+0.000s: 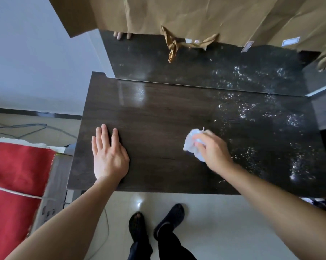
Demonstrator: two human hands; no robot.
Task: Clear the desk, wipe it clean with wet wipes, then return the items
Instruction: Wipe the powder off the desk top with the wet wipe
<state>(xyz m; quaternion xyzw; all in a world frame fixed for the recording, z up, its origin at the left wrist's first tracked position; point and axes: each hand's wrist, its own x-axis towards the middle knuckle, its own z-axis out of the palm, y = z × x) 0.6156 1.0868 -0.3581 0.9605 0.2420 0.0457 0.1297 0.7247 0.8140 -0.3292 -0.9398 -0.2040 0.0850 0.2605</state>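
Note:
The dark wood desk [158, 117] fills the middle of the head view, with nothing standing on its top. My right hand [212, 150] grips a crumpled white wet wipe [191, 142] and holds it down on the desk, right of centre. Wet streaks and droplets [261, 113] glisten over the desk's right half. On the dry left part my left hand [108, 154] rests flat, fingers straight.
A dark glossy back panel [196, 68] rises behind the desk, with brown paper [196, 14] and a twisted paper handle [172, 44] hanging above it. A red cloth [16, 175] lies left of the desk, with cables [23, 128] on the floor. My feet [156, 224] stand on pale tiles.

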